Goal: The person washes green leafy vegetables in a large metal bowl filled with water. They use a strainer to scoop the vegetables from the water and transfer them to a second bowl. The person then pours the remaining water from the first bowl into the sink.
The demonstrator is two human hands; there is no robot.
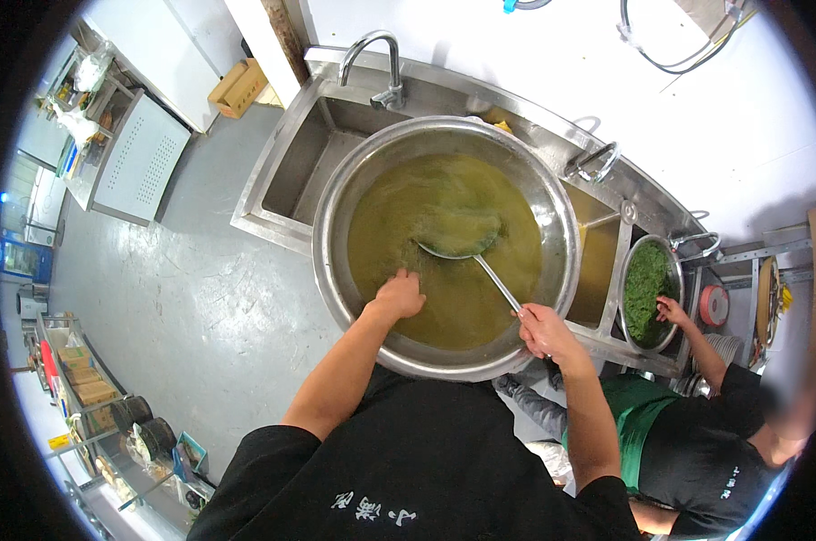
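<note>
A large round steel basin (327, 270) holds greenish-yellow liquid (394, 196) and rests over the steel sinks in front of me. My right hand (546, 331) is closed around the long handle of a round metal strainer ladle (452, 255), at the basin's lower right rim. The ladle's head lies partly under the liquid near the middle, with green matter in it. My left hand (401, 295) is over the lower left of the liquid, its fingertips at or just under the surface; no object shows in it, and the finger ends are hard to make out.
A sink bay (327, 152) with a curved faucet (397, 74) lies behind left. Yellowish liquid fills another bay (597, 250) at right. Beyond it, a co-worker in a green apron (604, 406) has a hand in a bowl of chopped greens (644, 291). Shelving (103, 406) stands at lower left.
</note>
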